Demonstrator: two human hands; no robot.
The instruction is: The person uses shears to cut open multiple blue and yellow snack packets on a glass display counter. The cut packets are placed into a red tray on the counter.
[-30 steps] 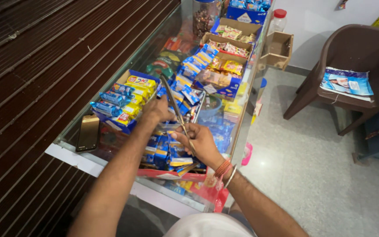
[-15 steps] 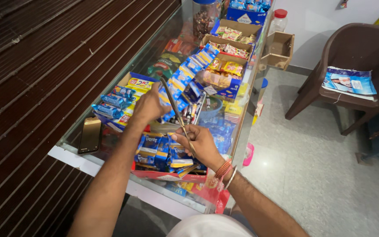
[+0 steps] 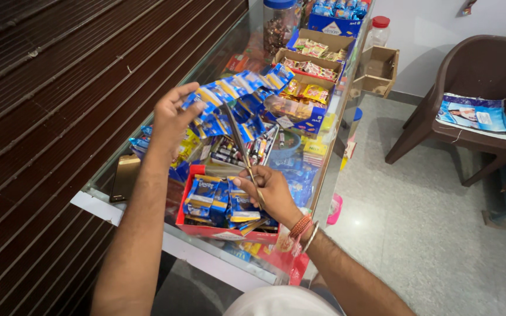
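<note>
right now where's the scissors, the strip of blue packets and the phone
scissors (image 3: 238, 140), head view, on the long blades above the right hand
strip of blue packets (image 3: 235, 93), head view, mid-strip, held up by the left hand
phone (image 3: 125, 177), head view, middle of its dark face

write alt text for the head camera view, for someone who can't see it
Over a glass shop counter, the left hand lifts a strip of blue snack packets while the right hand holds scissors to it, above a red box of similar packets.
</note>
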